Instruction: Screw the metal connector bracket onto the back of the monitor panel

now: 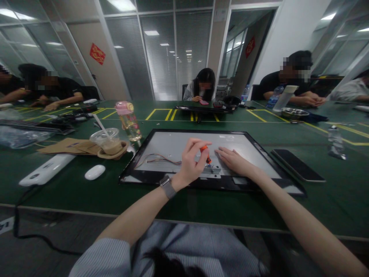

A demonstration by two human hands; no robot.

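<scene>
A flat display panel (161, 142) with a grey metal back and black frame lies on the table before me. My left hand (191, 161), with a watch on its wrist, is closed round a short orange-and-black screwdriver (205, 150). Its lower end points down at a small metal bracket (216, 170) near the panel's front edge. Whether the tip sits in a screw I cannot tell. My right hand (235, 159) rests flat on the panel just right of the bracket, fingers stretched out. Thin cables (161, 157) run across the panel's left part.
Left of the panel are a plastic cup (106, 138) with a straw, a pink-lidded bottle (128, 123), a white mouse (95, 172) and a white power strip (46, 170). A phone (296, 164) lies to the right. Several people sit around the green table (184, 206).
</scene>
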